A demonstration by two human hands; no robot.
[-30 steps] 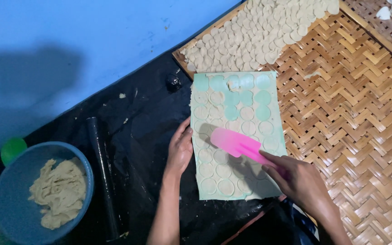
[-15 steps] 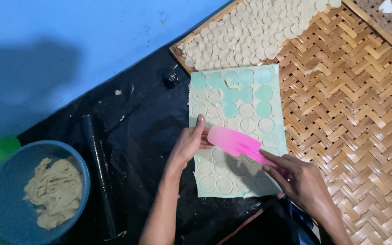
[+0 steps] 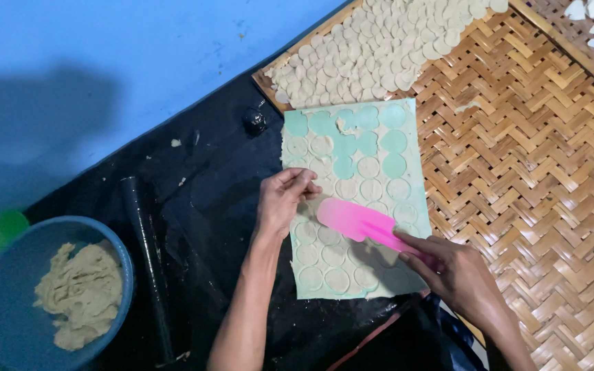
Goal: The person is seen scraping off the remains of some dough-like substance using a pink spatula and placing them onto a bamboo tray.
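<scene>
Over green mat (image 3: 407,189) on black sheet: right hand (image 3: 458,275) clamped on pink scraper (image 3: 359,221), blade flat on dough; left hand (image 3: 282,199) pinching cut dough round (image 3: 309,189). Lifting step; next likely calls for gentle peel.

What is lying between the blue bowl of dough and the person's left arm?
In the head view, a black rolling pin lies on the black sheet between the blue bowl and the left arm; otherwise only crumpled sheet shows.
</scene>
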